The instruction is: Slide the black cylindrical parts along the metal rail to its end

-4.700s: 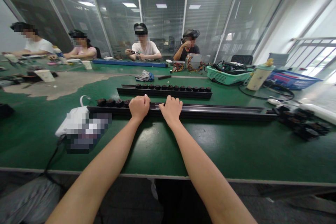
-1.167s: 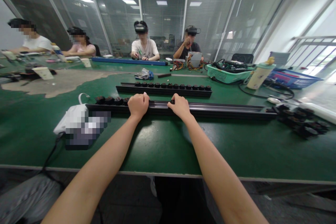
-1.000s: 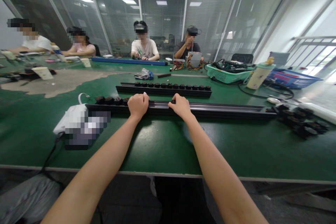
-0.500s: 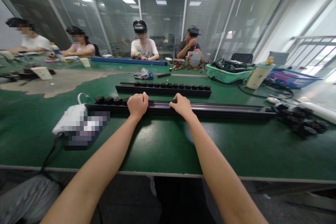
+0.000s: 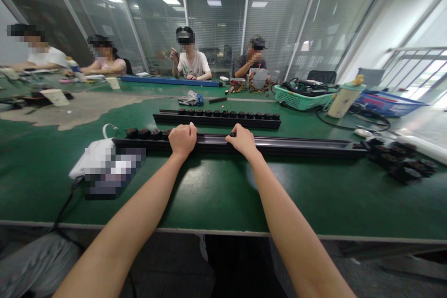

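A long black rail (image 5: 300,145) lies across the green table (image 5: 216,195) in front of me. Several round black parts (image 5: 145,133) sit in a row at its left end. My left hand (image 5: 182,139) is curled in a fist on the rail just right of that row. My right hand (image 5: 240,140) rests on the rail a little further right, its fingers pinched on a small black part whose shape I cannot make out. A second black rail (image 5: 216,119), filled with the same round parts, lies just behind.
Loose black parts (image 5: 398,163) lie in a heap at the right. A white device with a cable (image 5: 99,158) sits at the left. Further back are a green basket (image 5: 302,98), a pale bottle (image 5: 344,100) and several seated people across the table.
My right hand has slid a little to the right along the rail since the oldest frame. In the last second both hands have stayed still.
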